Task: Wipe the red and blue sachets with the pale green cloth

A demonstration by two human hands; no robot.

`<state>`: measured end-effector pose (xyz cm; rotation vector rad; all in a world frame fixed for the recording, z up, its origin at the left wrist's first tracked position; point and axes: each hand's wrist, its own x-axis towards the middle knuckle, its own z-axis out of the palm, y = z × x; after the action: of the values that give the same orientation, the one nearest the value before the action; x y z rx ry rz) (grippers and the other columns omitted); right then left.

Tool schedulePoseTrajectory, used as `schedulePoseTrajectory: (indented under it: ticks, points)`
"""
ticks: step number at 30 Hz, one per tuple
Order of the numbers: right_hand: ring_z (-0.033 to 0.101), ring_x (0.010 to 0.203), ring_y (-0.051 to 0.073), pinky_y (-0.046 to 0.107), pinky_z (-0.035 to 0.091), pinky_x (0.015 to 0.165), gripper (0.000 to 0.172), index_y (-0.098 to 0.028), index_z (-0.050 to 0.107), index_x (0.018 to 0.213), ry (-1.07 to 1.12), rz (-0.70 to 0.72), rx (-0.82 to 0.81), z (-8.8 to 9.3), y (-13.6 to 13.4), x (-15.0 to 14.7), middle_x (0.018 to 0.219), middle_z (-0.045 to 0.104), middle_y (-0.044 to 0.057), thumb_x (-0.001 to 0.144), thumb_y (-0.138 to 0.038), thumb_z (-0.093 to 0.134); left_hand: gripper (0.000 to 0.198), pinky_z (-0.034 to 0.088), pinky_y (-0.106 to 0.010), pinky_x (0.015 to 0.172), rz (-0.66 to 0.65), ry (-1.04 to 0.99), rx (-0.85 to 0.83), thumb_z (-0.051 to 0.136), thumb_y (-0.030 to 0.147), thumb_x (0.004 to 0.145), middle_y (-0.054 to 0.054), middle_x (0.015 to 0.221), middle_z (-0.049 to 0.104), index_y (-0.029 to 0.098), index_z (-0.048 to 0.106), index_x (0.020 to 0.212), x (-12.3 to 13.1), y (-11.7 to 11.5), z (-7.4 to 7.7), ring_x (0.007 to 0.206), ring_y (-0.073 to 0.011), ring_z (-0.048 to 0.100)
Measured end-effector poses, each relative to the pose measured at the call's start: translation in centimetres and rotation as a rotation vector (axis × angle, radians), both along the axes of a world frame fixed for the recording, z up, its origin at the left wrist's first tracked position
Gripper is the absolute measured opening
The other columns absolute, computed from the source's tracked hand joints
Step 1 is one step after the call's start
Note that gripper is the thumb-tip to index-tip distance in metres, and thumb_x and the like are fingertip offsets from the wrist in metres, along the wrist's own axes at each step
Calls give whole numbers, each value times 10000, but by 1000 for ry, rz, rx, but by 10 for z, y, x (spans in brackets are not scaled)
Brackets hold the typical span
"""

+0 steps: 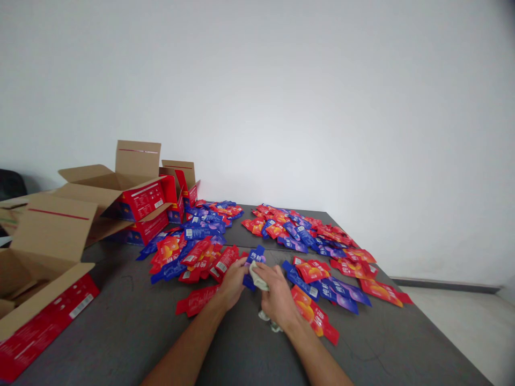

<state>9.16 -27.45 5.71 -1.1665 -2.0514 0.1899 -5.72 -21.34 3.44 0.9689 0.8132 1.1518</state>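
Near the middle of the dark table, my left hand [233, 284] grips a blue pouch [256, 253] by its left side. White characters show on the pouch's upper part. My right hand [277, 294] is closed round a pale cloth [258, 277], which presses on the pouch's front. The cloth's loose end hangs below that hand. A red pouch [198, 300] lies just left of my left wrist. Right of my right hand rests a red pouch with orange fruit printed on it [309, 311].
Loose red and blue pouches form a left pile [201, 252] and a right pile [317, 241]. An open red carton [52, 316] stands at the near left, with more open cartons [142, 201] stacked behind it. A white wall [281, 107] rises beyond the table [132, 327].
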Motion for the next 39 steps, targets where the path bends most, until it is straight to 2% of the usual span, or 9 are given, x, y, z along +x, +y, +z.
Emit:
schedulePoseTrajectory:
  ticks: [2,5,14,19,25,30,33,36,39]
  points:
    - [573,1164,242,411,470,970,772,-274,601,1356,-12,68,1,3,-6,-7,1420,582,51,676,73,487,498,423,-238,635,-94,-242,-62,597,101,653,-71,877,709,157,682,1140,-4,0,1,708,-160,617]
    - [568,1093,233,395,491,934,762,-293,597,1358,-19,47,5,3,-8,-9,1430,573,26,699,71,475,763,445,-230,651,-209,-341,-61,551,28,552,-81,970,715,187,622,1295,-9,-3,2,731,-147,620]
    - [518,1047,252,436,462,953,696,-245,586,1373,10,-305,125,-2,11,22,1475,527,34,765,61,439,1045,458,-283,816,-497,-314,90,464,-44,438,-79,1262,658,244,512,1441,1,-21,12,1072,-233,615]
    - [502,1018,241,402,471,932,821,-277,573,1382,-99,-118,95,1,0,5,1469,536,-9,667,109,456,1021,452,-326,920,-420,-436,76,474,-2,460,-89,1286,647,223,486,1456,-5,-12,9,1116,-243,610]
    - [526,989,237,379,495,857,835,-349,601,1344,-141,64,30,12,-17,-18,1420,582,-37,645,91,479,576,509,-331,819,-226,-412,-26,589,176,741,-118,1114,705,165,595,1317,-8,-7,18,920,-233,670]
    - [560,1086,239,416,482,926,763,-287,604,1343,64,7,59,1,-10,-13,1431,570,32,686,76,464,443,509,-249,713,9,-369,-70,655,148,726,-60,934,725,154,656,1169,-4,-5,19,759,-152,662]
    - [563,1147,244,442,460,977,710,-256,605,1337,176,-72,101,-5,-5,-8,1433,561,71,724,62,445,529,518,-249,749,129,-391,-114,674,102,706,-48,935,729,178,625,1227,-8,-1,16,765,-140,676]
    - [567,1161,239,438,453,999,678,-258,601,1342,220,-95,116,-6,-4,-8,1438,554,76,758,44,435,661,524,-268,780,174,-381,-156,712,86,708,-41,949,734,232,560,1335,-13,1,14,784,-146,691]
    - [562,1169,239,436,459,998,686,-265,581,1363,209,-58,114,-5,-6,-9,1459,535,68,765,39,435,548,526,-275,777,117,-332,-135,723,120,714,-65,957,740,180,629,1251,-12,-2,11,796,-158,690]
